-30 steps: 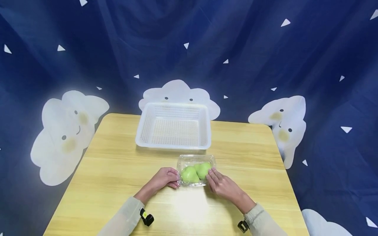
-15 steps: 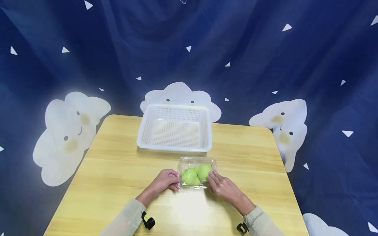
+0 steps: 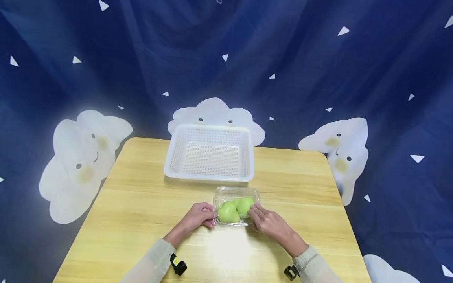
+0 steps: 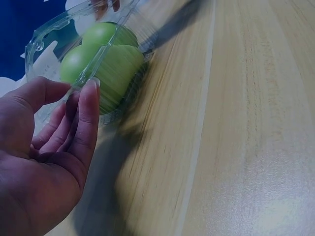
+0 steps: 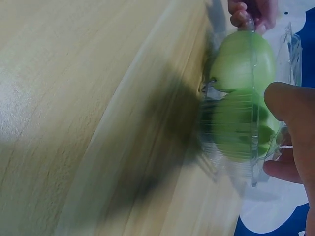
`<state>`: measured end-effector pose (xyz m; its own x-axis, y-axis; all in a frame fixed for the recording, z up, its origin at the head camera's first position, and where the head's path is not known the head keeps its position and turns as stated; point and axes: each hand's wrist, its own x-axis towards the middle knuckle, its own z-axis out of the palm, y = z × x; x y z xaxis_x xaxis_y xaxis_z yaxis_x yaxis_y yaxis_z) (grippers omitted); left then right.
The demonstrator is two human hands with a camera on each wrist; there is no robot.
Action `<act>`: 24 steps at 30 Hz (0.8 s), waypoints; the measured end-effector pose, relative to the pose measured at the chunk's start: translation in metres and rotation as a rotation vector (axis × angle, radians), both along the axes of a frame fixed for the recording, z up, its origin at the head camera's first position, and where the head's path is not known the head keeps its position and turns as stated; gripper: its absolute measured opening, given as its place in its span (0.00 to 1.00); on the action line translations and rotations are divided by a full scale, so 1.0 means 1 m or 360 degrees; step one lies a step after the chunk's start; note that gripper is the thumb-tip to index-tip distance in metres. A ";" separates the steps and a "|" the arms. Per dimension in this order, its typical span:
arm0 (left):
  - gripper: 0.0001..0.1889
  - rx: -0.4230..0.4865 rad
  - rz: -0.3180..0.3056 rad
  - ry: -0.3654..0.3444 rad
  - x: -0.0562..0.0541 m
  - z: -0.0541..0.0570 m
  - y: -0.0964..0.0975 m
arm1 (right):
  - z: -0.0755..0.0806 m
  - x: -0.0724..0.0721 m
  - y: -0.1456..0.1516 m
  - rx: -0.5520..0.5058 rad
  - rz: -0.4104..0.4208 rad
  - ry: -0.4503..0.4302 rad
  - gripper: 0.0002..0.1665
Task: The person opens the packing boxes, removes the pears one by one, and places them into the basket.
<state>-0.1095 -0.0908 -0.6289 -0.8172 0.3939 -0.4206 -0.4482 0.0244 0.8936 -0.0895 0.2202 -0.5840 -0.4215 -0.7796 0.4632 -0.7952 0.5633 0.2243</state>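
A clear plastic clamshell box (image 3: 226, 192) sits on the table in front of the person, with round green fruits (image 3: 228, 212) inside. Thumb and index finger of the left hand (image 3: 198, 216) pinch the rim at its left end; the left wrist view shows this left hand (image 4: 54, 142) close up. At the opposite end, the right hand (image 3: 267, 222) has its fingertips on the right edge. In the right wrist view the thumb of this right hand (image 5: 302, 123) lies near the box's upper edge, a finger below it. The clear upper part rises above the rim over the fruits (image 5: 243, 61).
Behind the box stands a white perforated plastic basket (image 3: 209, 175) near the table's far edge. The wooden table (image 3: 134, 196) ends at a dark blue curtain (image 3: 301, 59) with cloud prints. A black wrist camera (image 3: 178, 265) sits at each cuff.
The right fingertips have slid slightly outward, from over the fruit to the box's right edge. The left hand keeps its pinch. The head view has shifted a little.
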 end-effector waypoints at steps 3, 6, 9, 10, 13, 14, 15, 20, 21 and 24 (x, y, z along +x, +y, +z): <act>0.13 -0.0013 0.0008 -0.0002 -0.001 -0.001 0.000 | 0.002 0.001 -0.001 0.0002 -0.0003 -0.0036 0.25; 0.13 -0.0006 0.0012 -0.0004 -0.001 -0.002 0.000 | 0.003 0.002 0.000 0.0009 -0.0016 -0.0073 0.27; 0.13 0.0012 0.0011 -0.0010 -0.001 -0.002 0.000 | 0.004 0.003 0.001 0.0021 -0.0030 -0.0085 0.28; 0.13 0.0020 0.0009 -0.0012 -0.001 -0.002 0.000 | 0.003 0.003 0.001 0.0023 -0.0033 -0.0080 0.28; 0.14 0.0033 -0.0004 -0.0016 -0.001 -0.004 -0.002 | 0.003 0.004 0.003 0.0022 -0.0040 -0.0059 0.28; 0.14 0.0036 -0.0008 -0.0021 -0.001 -0.004 -0.002 | 0.002 0.004 0.003 0.0023 -0.0043 -0.0050 0.28; 0.15 0.0041 -0.0012 -0.0023 -0.001 -0.005 -0.002 | 0.002 0.005 0.004 0.0019 -0.0044 -0.0044 0.28; 0.16 0.0054 -0.0016 -0.0038 -0.002 -0.006 -0.003 | 0.002 0.007 0.009 -0.0034 -0.0036 -0.0042 0.22; 0.17 0.0054 -0.0013 -0.0042 -0.002 -0.006 -0.003 | 0.003 0.007 0.010 -0.0050 -0.0034 -0.0047 0.21; 0.16 0.0049 -0.0005 -0.0055 -0.003 -0.005 -0.003 | 0.006 0.006 0.012 -0.0087 -0.0042 -0.0061 0.21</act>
